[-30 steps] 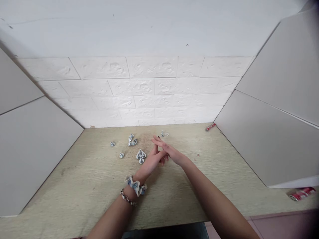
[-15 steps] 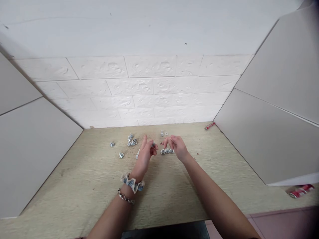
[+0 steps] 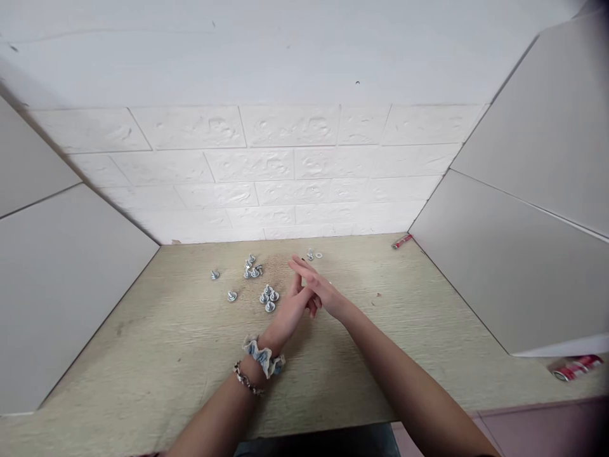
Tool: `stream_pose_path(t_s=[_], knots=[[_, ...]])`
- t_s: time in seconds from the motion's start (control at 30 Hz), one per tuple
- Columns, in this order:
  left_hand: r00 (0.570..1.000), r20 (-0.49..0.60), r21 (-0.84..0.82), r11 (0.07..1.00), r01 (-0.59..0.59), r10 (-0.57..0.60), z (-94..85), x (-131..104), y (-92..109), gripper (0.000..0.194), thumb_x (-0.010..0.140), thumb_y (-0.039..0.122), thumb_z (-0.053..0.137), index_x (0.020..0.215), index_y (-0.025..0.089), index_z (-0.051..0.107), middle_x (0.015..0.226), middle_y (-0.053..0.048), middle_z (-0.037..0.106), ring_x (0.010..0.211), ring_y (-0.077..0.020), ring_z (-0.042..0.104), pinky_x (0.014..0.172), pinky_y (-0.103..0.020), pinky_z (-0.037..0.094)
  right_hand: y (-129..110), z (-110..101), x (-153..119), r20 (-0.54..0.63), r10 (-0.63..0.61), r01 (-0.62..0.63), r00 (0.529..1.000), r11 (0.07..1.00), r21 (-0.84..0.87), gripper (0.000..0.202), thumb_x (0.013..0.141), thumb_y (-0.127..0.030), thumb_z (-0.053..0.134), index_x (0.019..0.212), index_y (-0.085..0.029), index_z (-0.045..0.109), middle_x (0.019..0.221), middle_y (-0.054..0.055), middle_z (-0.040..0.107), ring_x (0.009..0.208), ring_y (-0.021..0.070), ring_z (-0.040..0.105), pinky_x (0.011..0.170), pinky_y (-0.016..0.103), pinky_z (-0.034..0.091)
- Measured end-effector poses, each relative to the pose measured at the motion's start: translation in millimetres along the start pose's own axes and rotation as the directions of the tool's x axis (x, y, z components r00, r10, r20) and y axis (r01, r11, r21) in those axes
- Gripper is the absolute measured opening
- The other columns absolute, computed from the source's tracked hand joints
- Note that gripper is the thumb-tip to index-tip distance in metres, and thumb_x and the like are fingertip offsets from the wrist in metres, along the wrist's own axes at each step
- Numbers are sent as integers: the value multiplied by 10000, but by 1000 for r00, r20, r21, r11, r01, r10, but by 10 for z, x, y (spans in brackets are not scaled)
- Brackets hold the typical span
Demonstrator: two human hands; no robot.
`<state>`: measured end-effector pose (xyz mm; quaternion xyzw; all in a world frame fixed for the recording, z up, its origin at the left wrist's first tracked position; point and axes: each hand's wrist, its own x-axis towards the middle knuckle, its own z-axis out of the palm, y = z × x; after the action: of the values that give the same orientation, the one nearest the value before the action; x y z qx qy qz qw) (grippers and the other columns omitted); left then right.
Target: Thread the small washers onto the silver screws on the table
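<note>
My left hand [image 3: 290,312] and my right hand [image 3: 324,293] meet above the middle of the wooden board. The left fingers are curled, partly behind the right hand. A small metal bolt showed at their tips a moment ago; now it is covered. My right hand lies across the left with its fingers stretched out, and nothing shows in them. Left of my hands stands a cluster of bolts with washers [image 3: 269,297]. Another bolt group [image 3: 252,268] is farther back. Single bolts sit at the left [image 3: 231,296] and far left [image 3: 214,275].
Behind my hands are an upright bolt [image 3: 310,254] and a loose flat washer [image 3: 319,256]. White panels rise on the left [image 3: 71,285] and right [image 3: 499,266], and a white brick-pattern wall [image 3: 266,171] at the back. Red cylinders lie at the back right [image 3: 402,241] and front right [image 3: 577,367].
My right hand has moved left and over my left hand, which shifted slightly right and nearer. The near-left bolt cluster is now uncovered, while the bolt row at the right is hidden behind my right hand.
</note>
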<state>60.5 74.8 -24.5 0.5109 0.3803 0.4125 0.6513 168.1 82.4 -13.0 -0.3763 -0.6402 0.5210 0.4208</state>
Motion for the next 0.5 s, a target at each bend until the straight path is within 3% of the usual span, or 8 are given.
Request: stream_pose_path(t_s=[0.07,0.1,0.13,0.2,0.27,0.37,0.5], knots=[[998,-53,-47,998,-42,40,-6,-4,18,681,795,483,527,1333,160,263,578,36,478,454,-98,437,429,-201,361,-9,-1,11,42,-32,34,999,999,-40,641,807,-685,301,1309,-307,424,1471,3,164,886,191,579,511,254,509],[995,-86,-74,996,-59,53,-16,-7,39,716,798,466,537,1363,172,210,582,41,470,462,-95,435,441,-199,364,-12,-9,16,45,-61,64,997,996,-67,649,815,-683,281,1316,-294,419,1467,9,182,1026,231,538,660,306,533],[990,-130,-100,992,-73,60,-32,-7,63,753,800,446,549,1386,181,156,585,45,463,470,-91,433,452,-196,366,-16,-21,20,37,-95,98,995,991,-95,655,818,-683,271,1312,-281,428,1458,18,217,1157,258,455,830,367,493],[965,-251,-167,979,-115,71,-84,4,113,810,800,408,566,1405,195,72,606,45,466,485,-83,436,469,-186,364,-27,-46,23,27,-149,151,988,979,-140,652,825,-680,256,1288,-269,463,1438,22,272,1317,261,242,1056,451,263],[919,-386,-257,947,-192,82,-153,34,153,810,798,384,573,1402,212,62,648,42,479,491,-72,436,480,-175,366,-40,-66,21,29,-164,167,986,973,-160,626,838,-669,234,1223,-277,534,1430,9,290,1355,242,128,1099,468,100],[871,-485,-369,886,-282,75,-234,83,178,736,794,370,570,1373,217,143,667,40,480,484,-60,427,485,-162,367,-45,-78,23,8,-182,181,983,971,-154,609,860,-641,217,1058,-264,652,1397,16,355,1335,237,206,1095,457,106],[908,-415,-335,917,-217,63,-214,73,177,735,800,385,556,1378,224,131,636,41,487,479,-67,422,481,-165,363,-17,-75,47,-82,-217,204,973,969,-141,580,865,-624,249,1040,-245,651,1317,47,460,1259,224,354,1078,436,190]])
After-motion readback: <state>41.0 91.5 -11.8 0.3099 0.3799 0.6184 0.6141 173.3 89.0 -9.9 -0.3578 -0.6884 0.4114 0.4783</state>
